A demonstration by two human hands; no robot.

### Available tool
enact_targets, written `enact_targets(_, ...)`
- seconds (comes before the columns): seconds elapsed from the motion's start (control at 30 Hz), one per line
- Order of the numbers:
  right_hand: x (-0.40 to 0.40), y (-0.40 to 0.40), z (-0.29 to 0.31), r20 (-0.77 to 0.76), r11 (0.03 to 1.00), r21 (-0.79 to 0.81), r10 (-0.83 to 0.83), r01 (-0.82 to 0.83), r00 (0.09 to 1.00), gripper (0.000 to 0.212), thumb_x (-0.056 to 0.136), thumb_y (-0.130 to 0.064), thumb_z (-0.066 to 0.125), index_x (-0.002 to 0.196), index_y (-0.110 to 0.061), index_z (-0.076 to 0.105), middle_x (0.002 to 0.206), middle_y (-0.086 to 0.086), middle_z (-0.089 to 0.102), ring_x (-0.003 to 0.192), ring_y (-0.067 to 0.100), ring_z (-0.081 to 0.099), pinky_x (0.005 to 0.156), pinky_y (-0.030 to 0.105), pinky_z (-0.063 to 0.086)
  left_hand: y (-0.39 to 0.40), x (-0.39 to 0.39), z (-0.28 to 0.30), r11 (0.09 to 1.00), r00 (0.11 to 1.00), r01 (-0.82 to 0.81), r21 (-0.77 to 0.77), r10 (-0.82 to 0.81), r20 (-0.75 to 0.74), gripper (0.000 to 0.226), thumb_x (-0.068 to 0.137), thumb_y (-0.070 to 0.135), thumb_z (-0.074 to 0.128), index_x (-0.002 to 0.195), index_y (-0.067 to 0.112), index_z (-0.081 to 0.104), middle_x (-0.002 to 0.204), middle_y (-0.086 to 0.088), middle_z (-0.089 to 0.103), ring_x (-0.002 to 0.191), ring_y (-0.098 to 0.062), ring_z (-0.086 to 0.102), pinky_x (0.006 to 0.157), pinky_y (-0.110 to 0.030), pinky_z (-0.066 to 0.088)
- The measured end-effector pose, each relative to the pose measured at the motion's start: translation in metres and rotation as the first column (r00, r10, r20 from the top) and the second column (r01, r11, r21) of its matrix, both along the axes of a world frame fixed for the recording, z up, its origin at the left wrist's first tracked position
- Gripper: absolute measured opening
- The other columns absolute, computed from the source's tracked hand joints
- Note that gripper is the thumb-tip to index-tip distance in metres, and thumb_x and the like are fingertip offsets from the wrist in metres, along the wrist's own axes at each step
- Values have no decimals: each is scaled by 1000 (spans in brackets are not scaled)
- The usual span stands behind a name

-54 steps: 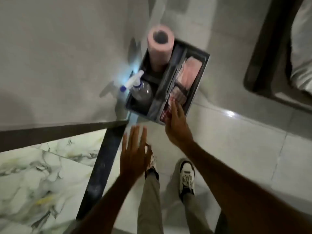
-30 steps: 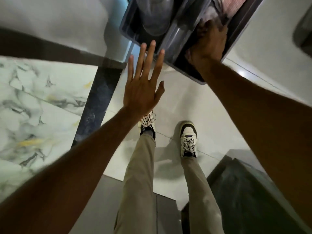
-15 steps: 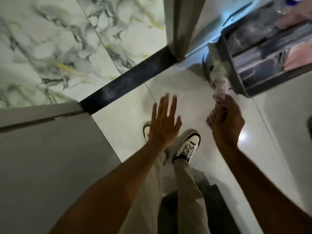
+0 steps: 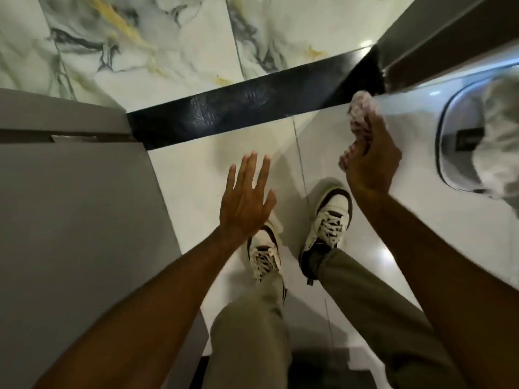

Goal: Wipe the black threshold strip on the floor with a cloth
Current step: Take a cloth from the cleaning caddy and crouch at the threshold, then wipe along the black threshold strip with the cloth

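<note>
The black threshold strip (image 4: 252, 105) runs across the floor from lower left to upper right, between marble tiles and plain white tiles. My right hand (image 4: 373, 164) is shut on a bunched pink-and-white cloth (image 4: 361, 116), held in the air just short of the strip's right end. My left hand (image 4: 244, 200) hovers open with fingers spread, below the strip's middle and above my left shoe. Neither hand touches the strip.
A grey wall (image 4: 70, 206) fills the left side and a door frame (image 4: 438, 37) stands at upper right. A bin with a white liner (image 4: 483, 141) is at the right edge. My two shoes (image 4: 328, 220) stand on the white tiles below the strip.
My right hand drew the cloth out of the caddy and carried it toward the strip's right end. The view swung from the caddy to the threshold. My left hand stayed open.
</note>
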State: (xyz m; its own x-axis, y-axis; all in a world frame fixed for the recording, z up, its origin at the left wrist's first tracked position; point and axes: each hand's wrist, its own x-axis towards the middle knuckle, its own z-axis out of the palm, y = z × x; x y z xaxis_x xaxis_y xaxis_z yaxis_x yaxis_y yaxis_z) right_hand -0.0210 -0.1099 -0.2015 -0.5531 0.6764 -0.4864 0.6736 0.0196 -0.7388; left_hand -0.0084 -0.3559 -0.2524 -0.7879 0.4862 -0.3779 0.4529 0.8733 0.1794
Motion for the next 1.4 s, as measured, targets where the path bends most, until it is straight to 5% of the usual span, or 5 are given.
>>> enact_targets(0.17, -42, 13, -191, 80, 889, 362, 268, -279, 960, 59, 107, -37, 38, 160, -12, 45, 156, 13, 60, 139, 33, 64, 112, 51, 59, -1, -28, -192, 988, 988, 152, 19, -151, -29, 76, 111, 60, 34, 173, 16, 31, 179, -19, 29, 166, -41, 29, 135, -57, 15)
enact_targets(0.47, -81, 49, -338, 408, 370, 729, 441, -576, 799, 55, 118, -37, 24, 169, -17, 27, 178, 17, 22, 167, 37, 18, 139, 53, 15, -10, -41, -306, 951, 969, 151, 271, -89, -228, 68, 111, 46, 41, 172, 16, 34, 181, -15, 22, 170, -33, 19, 139, -57, 8)
enact_targets(0.8, -57, -9, -319, 299, 435, 627, 632, -647, 715, 54, 114, -16, 42, 167, -15, 34, 178, 14, 21, 168, 31, 12, 140, 52, 17, -14, -47, -301, 965, 971, 224, 135, -209, -114, 81, 111, 54, 35, 177, 21, 2, 186, -8, -9, 172, -29, -3, 139, -59, -2)
enact_targets(1.13, -120, 39, -327, 306, 483, 709, 447, -514, 841, 62, 115, -44, 21, 169, -15, 28, 178, 17, 19, 167, 36, 14, 140, 49, 16, -7, -43, -303, 966, 978, 155, 207, -120, -173, 76, 111, 55, 37, 175, 17, 23, 184, -14, 16, 171, -33, 12, 139, -59, 3)
enact_targets(1.4, -26, 38, -329, 275, 403, 799, 414, -445, 868, 43, 95, -20, 61, 136, -6, 65, 152, 27, 54, 132, 45, 55, 109, 52, 50, -10, -45, -307, 956, 975, 174, 238, -134, -176, 73, 112, 53, 31, 175, 17, 23, 183, -15, 18, 171, -33, 14, 139, -58, 6)
